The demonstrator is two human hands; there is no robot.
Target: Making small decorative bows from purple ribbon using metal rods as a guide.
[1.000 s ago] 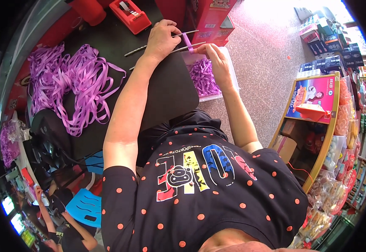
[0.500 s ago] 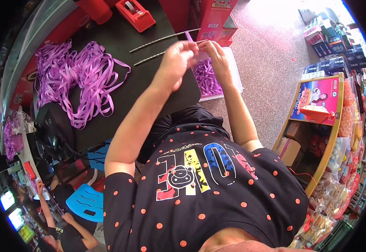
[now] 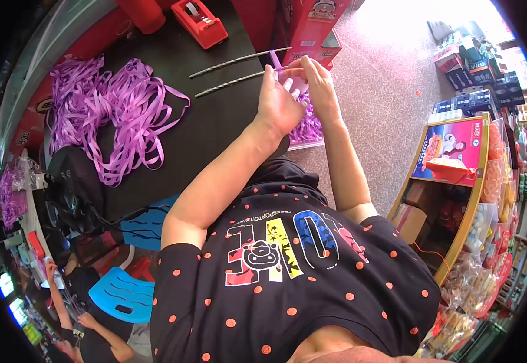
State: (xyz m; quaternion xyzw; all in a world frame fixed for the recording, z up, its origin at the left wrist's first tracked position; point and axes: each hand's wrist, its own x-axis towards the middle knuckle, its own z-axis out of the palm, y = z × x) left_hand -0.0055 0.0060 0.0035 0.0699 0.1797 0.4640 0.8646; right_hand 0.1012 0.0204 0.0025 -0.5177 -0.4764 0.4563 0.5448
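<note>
Two thin twisted metal rods stick out side by side past the black table's right edge. Around their outer ends runs a purple ribbon. My left hand is closed on this ribbon at the nearer rod, thumb raised along it and the other fingers curled beyond. My right hand pinches the ribbon just right of the rods, its index finger reaching toward my left thumb. Below both hands, a translucent tub holds many small purple ribbon pieces, partly hidden by my left hand.
A big tangle of purple ribbon lies on the black table. A red tape dispenser sits at the far side. Red boxes stand behind the rods. At right is a wooden display cabinet; another person works at lower left.
My left hand has moved right and down from above the rods to the ribbon at the nearer rod. My right hand stays close to the rod ends.
</note>
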